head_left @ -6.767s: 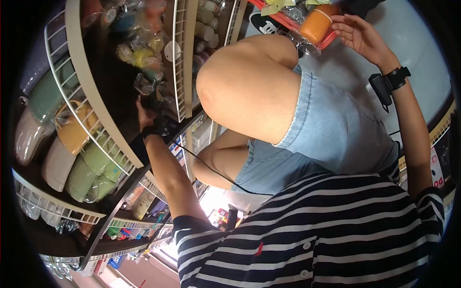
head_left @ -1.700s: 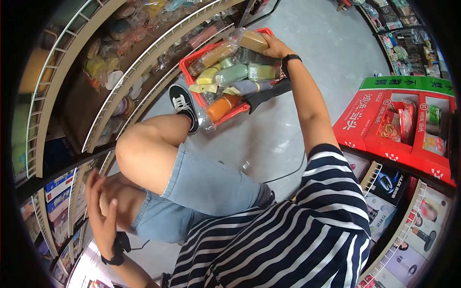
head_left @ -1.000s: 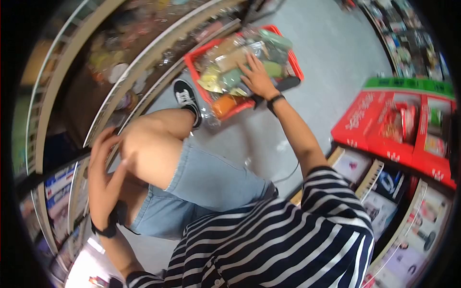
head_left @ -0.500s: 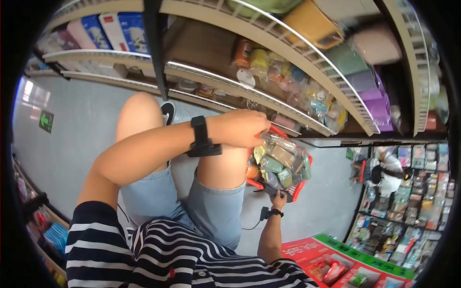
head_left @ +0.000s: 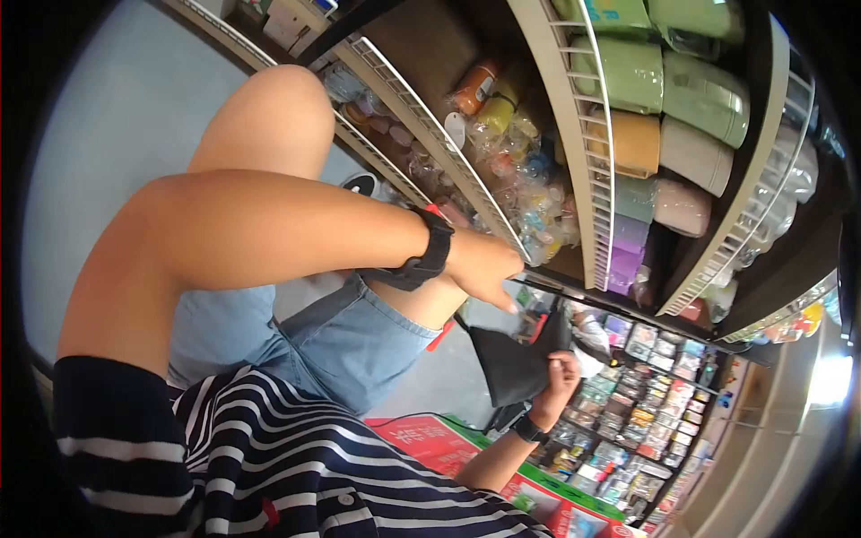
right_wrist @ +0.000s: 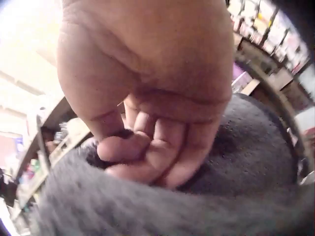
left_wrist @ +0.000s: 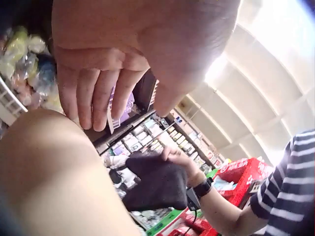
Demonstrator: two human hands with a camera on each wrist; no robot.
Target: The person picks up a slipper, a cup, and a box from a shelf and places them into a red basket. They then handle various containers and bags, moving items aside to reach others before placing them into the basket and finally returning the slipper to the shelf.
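In the head view my right hand (head_left: 560,381) holds up a dark grey, fuzzy cloth piece (head_left: 511,363) by its upper edge. The right wrist view shows the fingers and thumb of the right hand (right_wrist: 147,132) curled on the grey cloth (right_wrist: 236,147). My left hand (head_left: 484,273) hovers by the bent knee, near the shelf edge. Its fingers (left_wrist: 101,98) hang fairly straight with nothing between them in the left wrist view. Only bits of the red basket (head_left: 439,337) show past the leg and left arm; its contents are hidden.
A wire-fronted shelf (head_left: 596,179) holds wrapped green, yellow and purple items at the upper right, with an orange bottle (head_left: 475,85) and small bagged goods lower down. Red display boxes (head_left: 421,435) stand near the right elbow. A person in white (head_left: 590,336) is in the background.
My right hand moves from the shelf to the basket of wrapped goods, touches items, then lifts the grey cloth from the basket's side. The left arm swings across the body; the view turns.
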